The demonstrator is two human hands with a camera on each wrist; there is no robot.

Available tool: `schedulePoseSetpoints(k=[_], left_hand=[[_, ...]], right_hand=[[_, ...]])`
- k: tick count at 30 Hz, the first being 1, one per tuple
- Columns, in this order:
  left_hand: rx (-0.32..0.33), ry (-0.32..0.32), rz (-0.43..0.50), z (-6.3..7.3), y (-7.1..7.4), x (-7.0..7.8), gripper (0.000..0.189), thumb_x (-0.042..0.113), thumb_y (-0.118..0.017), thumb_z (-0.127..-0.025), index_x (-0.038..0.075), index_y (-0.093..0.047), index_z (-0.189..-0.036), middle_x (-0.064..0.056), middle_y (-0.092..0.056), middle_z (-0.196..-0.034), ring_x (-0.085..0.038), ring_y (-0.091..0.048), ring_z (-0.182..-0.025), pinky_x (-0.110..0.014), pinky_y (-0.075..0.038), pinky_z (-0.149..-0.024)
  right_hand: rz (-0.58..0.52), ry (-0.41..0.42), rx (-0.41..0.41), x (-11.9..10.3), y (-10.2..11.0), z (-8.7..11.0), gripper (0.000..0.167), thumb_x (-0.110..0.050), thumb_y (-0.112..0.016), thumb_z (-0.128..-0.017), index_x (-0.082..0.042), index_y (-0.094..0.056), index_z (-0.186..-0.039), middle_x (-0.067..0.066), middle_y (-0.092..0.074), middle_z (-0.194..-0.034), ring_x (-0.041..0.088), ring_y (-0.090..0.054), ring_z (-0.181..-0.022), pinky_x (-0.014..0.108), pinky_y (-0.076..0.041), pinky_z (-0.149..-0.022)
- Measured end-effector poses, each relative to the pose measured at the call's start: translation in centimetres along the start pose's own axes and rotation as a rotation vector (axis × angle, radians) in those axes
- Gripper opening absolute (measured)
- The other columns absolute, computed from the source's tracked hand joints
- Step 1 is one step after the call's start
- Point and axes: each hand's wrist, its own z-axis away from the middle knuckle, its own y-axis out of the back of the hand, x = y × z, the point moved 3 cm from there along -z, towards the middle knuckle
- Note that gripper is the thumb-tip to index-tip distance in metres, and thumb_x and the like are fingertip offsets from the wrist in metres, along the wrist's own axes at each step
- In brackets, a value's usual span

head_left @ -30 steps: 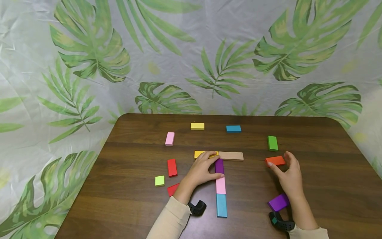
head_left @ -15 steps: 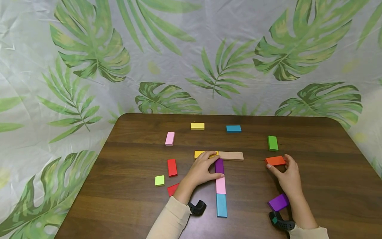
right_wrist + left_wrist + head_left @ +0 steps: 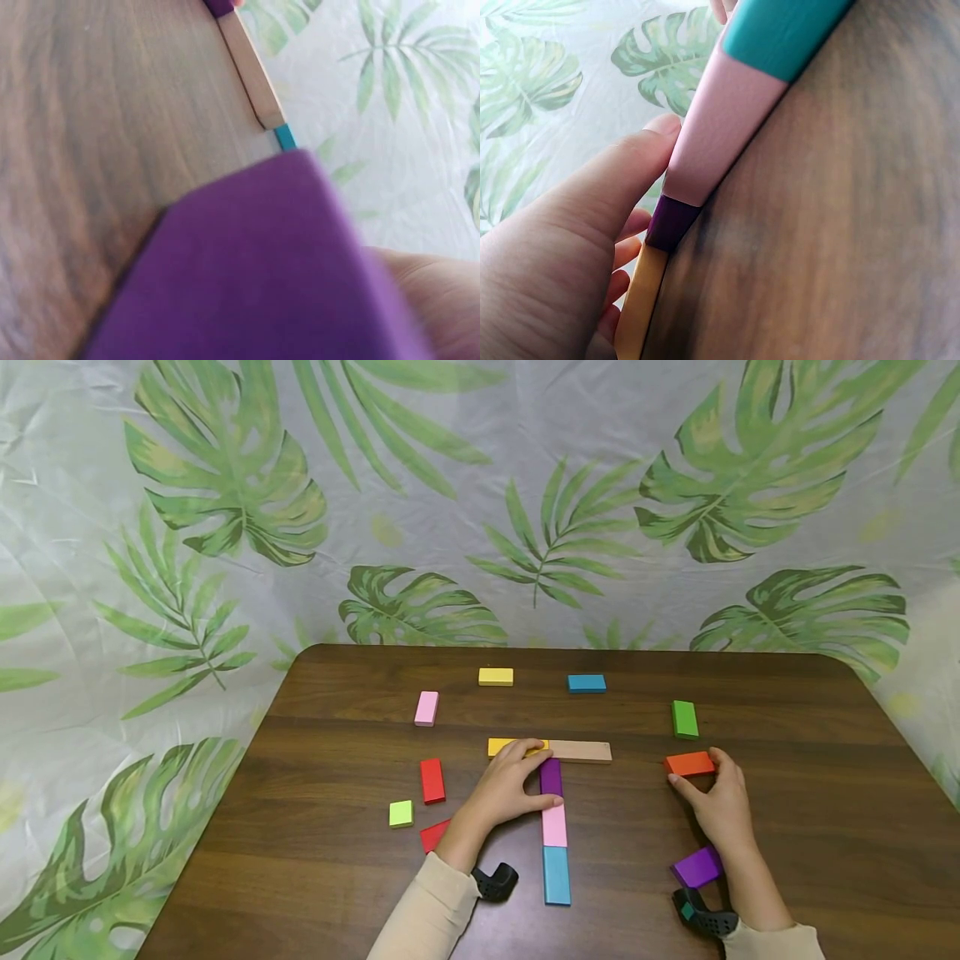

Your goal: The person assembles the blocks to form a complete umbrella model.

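Note:
In the head view my left hand point(image 3: 510, 785) lies with its fingertips on the yellow block point(image 3: 501, 746) and the tan block point(image 3: 581, 752). Its thumb touches the seam of the purple block point(image 3: 551, 774) and the pink block point(image 3: 554, 827). A light blue block point(image 3: 557, 877) ends this column, which forms a T with the yellow and tan row. My right hand point(image 3: 723, 802) pinches an orange block point(image 3: 690, 764), thumb at the near left corner, fingers at the right end. Below it, a loose purple block point(image 3: 697, 867) lies beside the wrist and looms large in the right wrist view.
Around the T lie a green block point(image 3: 685, 719), a blue block point(image 3: 587, 684), a pale yellow block point(image 3: 496, 677), a light pink block point(image 3: 426, 708), a red block point(image 3: 432, 781), a lime block point(image 3: 401, 813) and another red block point(image 3: 435, 835), partly behind the left forearm.
My right hand's fingers have drawn in around the orange block, which has shifted slightly left. The loose purple block has also moved a little left. My left hand has stayed put.

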Motion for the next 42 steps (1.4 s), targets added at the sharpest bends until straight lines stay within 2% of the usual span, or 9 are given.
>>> schedulePoseSetpoints(k=[6,12,17,24,30,42], left_hand=[[-0.005,0.001,0.000,0.1,-0.1,0.0,0.069,0.055,-0.064,-0.073,0.016,-0.051,-0.129,0.001,-0.041,-0.131,-0.017,-0.031,-0.124,-0.036,-0.026,-0.101],[-0.004,0.000,0.000,0.1,-0.1,0.0,0.069,0.055,-0.065,-0.073,0.016,-0.051,-0.129,0.000,-0.041,-0.131,-0.016,-0.032,-0.123,-0.036,-0.026,-0.101],[0.004,-0.004,0.000,0.2,-0.1,0.1,0.070,0.054,-0.065,-0.073,0.016,-0.051,-0.129,0.000,-0.042,-0.130,-0.017,-0.033,-0.123,-0.035,-0.026,-0.101],[-0.005,0.004,0.003,0.2,-0.1,0.0,0.070,0.054,-0.065,-0.073,0.016,-0.050,-0.129,0.000,-0.041,-0.131,-0.017,-0.031,-0.124,-0.036,-0.026,-0.101],[-0.001,0.000,-0.001,0.1,-0.2,0.0,0.070,0.055,-0.065,-0.073,0.016,-0.050,-0.129,0.000,-0.041,-0.131,-0.017,-0.032,-0.124,-0.036,-0.025,-0.101],[0.004,0.004,0.005,0.1,-0.1,0.0,0.069,0.054,-0.065,-0.073,0.016,-0.051,-0.129,0.001,-0.041,-0.130,-0.017,-0.032,-0.123,-0.036,-0.026,-0.101]], right_hand=[[0.011,0.027,-0.014,0.1,0.0,0.0,0.073,-0.018,-0.065,-0.082,0.009,-0.023,-0.134,0.035,-0.028,-0.129,0.051,-0.024,-0.118,0.058,-0.021,-0.094],[0.019,-0.015,-0.040,0.2,0.0,0.2,0.084,-0.027,-0.068,-0.080,0.012,-0.018,-0.135,0.036,-0.021,-0.132,0.049,-0.021,-0.121,0.058,-0.020,-0.096],[0.043,-0.036,-0.046,0.2,0.0,0.3,0.079,-0.023,-0.068,-0.080,0.017,-0.022,-0.131,0.035,-0.015,-0.133,0.049,-0.017,-0.122,0.057,-0.018,-0.098],[0.035,-0.039,-0.037,0.1,0.0,0.3,0.077,-0.024,-0.066,-0.082,0.013,-0.022,-0.134,0.036,-0.019,-0.129,0.048,-0.027,-0.115,0.057,-0.024,-0.093],[0.012,0.008,-0.007,-0.5,0.3,0.4,0.075,-0.024,-0.064,-0.083,0.011,-0.023,-0.135,0.035,-0.022,-0.128,0.045,-0.033,-0.109,0.056,-0.029,-0.085],[-0.022,0.121,0.018,-3.5,0.8,0.5,0.073,-0.014,-0.068,-0.080,0.011,-0.025,-0.133,0.033,-0.023,-0.129,0.048,-0.033,-0.111,0.057,-0.031,-0.084]])
